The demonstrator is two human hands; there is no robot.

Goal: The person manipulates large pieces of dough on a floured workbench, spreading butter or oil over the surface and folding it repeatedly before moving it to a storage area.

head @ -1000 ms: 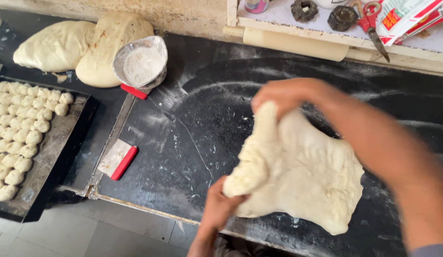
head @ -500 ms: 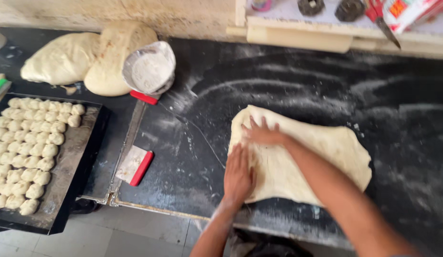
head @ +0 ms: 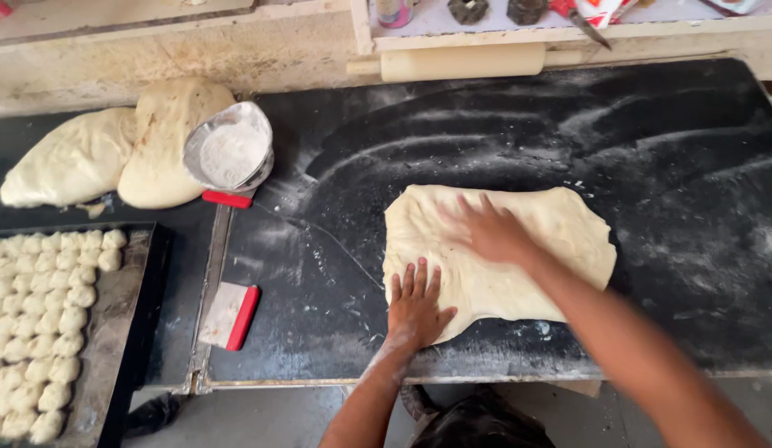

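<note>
While both hands press flat on it, the dough sheet (head: pixel 502 249) lies spread near the middle of the black floured worktop (head: pixel 651 149), a little toward its front edge. Seen from the head camera, the left hand (head: pixel 416 303) rests palm down on the sheet's front left corner, fingers straight and together, gripping nothing. Beyond it, the right hand (head: pixel 488 228) lies with fingers splayed wide on the upper middle of the sheet, also flat and unclenched, its forearm crossing the sheet's front right part.

Left of the dough sheet, near the worktop's left edge, lies a bench scraper (head: pixel 229 315) with a red handle. Farther left, off the worktop, a dark baking tray (head: pixel 120 332) holds rows of small dough balls (head: pixel 37 315). Beyond the tray, two large dough mounds (head: pixel 112 153) sit side by side, and a metal bowl of flour (head: pixel 230 153) leans against the right one, a small red tool (head: pixel 226 199) just in front of the bowl. Along the back edge of the worktop rests a pale rolling pin (head: pixel 460 62)
</note>
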